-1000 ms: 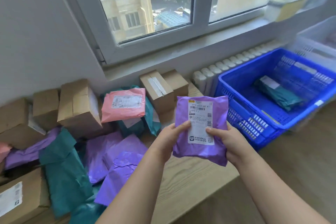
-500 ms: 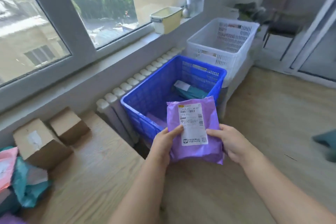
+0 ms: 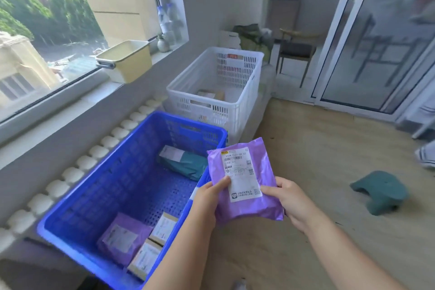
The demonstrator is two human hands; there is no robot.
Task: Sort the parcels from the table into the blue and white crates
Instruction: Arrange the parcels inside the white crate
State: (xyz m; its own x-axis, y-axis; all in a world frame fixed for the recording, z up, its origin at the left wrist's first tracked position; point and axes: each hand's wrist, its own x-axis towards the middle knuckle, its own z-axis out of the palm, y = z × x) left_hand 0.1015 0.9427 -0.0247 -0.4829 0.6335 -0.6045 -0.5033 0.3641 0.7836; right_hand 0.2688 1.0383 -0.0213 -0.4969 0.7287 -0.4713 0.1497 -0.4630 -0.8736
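A purple parcel (image 3: 244,172) with a white shipping label is held upright between my left hand (image 3: 208,200) and my right hand (image 3: 288,200), just beyond the right rim of the blue crate (image 3: 77,205). Inside the blue crate lie a teal parcel (image 3: 186,163), a purple parcel (image 3: 122,238) and two small cardboard boxes (image 3: 155,242). The white crate (image 3: 188,80) stands behind the blue one and holds a brown box (image 3: 211,95). The table is out of view.
A white radiator (image 3: 77,167) runs under the window sill along the left of the crates. A yellow tub (image 3: 126,60) and bottles (image 3: 168,23) sit on the sill. A teal stool (image 3: 380,192) stands on the wooden floor at right; a chair (image 3: 296,50) and glass sliding door (image 3: 381,37) are behind.
My view has swung right from the table's parcel pile to the crates. Both hands have carried the purple parcel along, and it now hangs beside the blue crate's right rim.
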